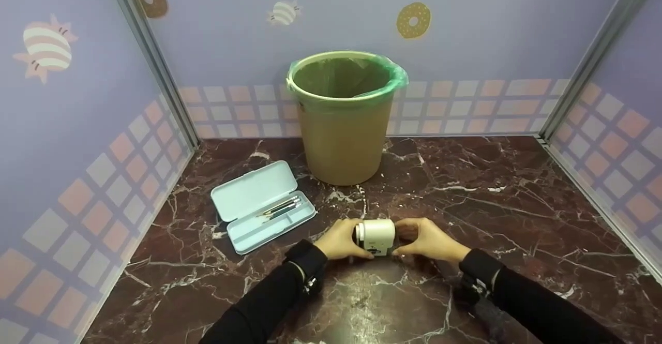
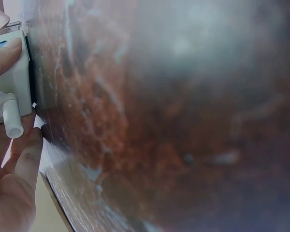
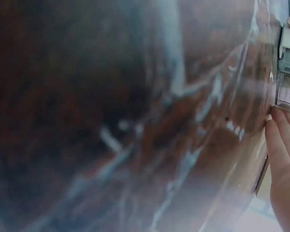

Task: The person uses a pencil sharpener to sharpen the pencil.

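A white hand-crank pencil sharpener stands on the table between the two hands. My left hand grips its left side, with the thumb on the front face. A crank handle with a white knob shows on that side in the left wrist view. My right hand has its thumb and fingers around the right end, where a clear container sticks out of the body. The exact contact of the right fingertips is partly cut off in the right wrist view.
An open light-blue pencil case lies to the left, with several pencils inside. Behind stands a tan bin with a green liner. Patterned walls enclose the dark red marble table at the back and sides.
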`<act>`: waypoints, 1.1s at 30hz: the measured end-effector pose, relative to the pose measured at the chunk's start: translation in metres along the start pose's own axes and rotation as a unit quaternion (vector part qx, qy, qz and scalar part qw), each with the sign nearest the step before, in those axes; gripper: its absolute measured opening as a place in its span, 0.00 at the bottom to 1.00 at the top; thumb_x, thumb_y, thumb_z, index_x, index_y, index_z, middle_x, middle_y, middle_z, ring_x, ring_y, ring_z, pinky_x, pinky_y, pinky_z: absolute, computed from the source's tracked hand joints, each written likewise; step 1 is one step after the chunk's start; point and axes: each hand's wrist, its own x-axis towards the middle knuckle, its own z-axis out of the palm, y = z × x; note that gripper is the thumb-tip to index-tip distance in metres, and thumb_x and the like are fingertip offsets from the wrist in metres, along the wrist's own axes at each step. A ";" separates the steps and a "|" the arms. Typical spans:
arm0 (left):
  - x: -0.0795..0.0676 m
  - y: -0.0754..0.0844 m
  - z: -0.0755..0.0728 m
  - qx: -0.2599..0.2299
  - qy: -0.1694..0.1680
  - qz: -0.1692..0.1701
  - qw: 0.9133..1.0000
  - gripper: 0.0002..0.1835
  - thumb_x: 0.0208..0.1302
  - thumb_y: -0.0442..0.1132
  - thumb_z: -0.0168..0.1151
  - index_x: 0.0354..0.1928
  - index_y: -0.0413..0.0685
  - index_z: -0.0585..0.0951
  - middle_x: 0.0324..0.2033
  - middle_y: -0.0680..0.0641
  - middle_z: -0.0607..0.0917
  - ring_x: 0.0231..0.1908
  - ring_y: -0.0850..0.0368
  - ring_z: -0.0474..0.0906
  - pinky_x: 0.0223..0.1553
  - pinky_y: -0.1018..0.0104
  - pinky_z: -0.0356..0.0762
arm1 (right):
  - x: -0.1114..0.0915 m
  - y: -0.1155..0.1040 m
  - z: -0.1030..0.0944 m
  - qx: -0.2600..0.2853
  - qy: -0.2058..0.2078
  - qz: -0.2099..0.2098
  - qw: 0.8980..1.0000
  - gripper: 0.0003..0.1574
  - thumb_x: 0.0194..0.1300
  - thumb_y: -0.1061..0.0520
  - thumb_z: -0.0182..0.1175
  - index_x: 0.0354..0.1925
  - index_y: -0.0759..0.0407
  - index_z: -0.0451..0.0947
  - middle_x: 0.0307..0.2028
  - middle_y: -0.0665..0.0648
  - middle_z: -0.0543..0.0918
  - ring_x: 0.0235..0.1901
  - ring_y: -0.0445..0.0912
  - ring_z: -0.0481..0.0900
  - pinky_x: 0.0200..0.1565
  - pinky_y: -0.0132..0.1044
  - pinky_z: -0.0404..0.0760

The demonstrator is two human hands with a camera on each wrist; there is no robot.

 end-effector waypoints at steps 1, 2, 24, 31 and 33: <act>0.000 0.000 0.000 0.000 0.000 -0.001 1.000 0.33 0.41 0.41 0.86 0.52 0.43 0.84 0.41 0.45 0.92 0.37 0.60 0.84 0.45 0.70 0.82 | 0.001 0.000 0.001 0.007 -0.001 -0.002 1.000 0.38 0.55 0.58 0.77 0.59 0.72 0.76 0.56 0.69 0.86 0.58 0.61 0.85 0.61 0.44 0.83; 0.000 0.001 -0.001 -0.001 0.000 -0.001 1.000 0.33 0.41 0.41 0.86 0.52 0.43 0.84 0.41 0.45 0.92 0.37 0.60 0.85 0.45 0.70 0.82 | 0.003 0.001 0.002 0.012 -0.002 -0.004 1.000 0.37 0.55 0.58 0.77 0.59 0.71 0.77 0.56 0.69 0.86 0.57 0.60 0.85 0.61 0.43 0.83; 0.000 0.000 0.001 -0.006 0.005 0.000 1.000 0.32 0.41 0.42 0.86 0.51 0.43 0.84 0.41 0.45 0.91 0.37 0.61 0.83 0.45 0.69 0.82 | 0.011 -0.001 0.011 0.040 -0.005 -0.005 0.999 0.37 0.53 0.60 0.77 0.59 0.70 0.76 0.54 0.68 0.87 0.49 0.32 0.85 0.55 0.24 0.81; -0.001 0.000 0.000 -0.010 0.001 0.007 1.000 0.31 0.41 0.41 0.86 0.51 0.43 0.84 0.40 0.44 0.91 0.34 0.63 0.82 0.42 0.72 0.82 | 0.011 -0.005 0.010 0.016 -0.018 -0.016 1.000 0.39 0.53 0.57 0.78 0.61 0.66 0.76 0.54 0.64 0.87 0.51 0.36 0.86 0.56 0.26 0.81; -0.001 0.000 0.000 -0.011 -0.001 0.007 1.000 0.31 0.41 0.41 0.85 0.51 0.42 0.84 0.41 0.44 0.91 0.34 0.64 0.82 0.42 0.72 0.82 | 0.012 -0.006 0.010 0.012 -0.018 -0.018 1.000 0.38 0.53 0.57 0.78 0.60 0.66 0.77 0.54 0.64 0.88 0.51 0.37 0.86 0.56 0.27 0.81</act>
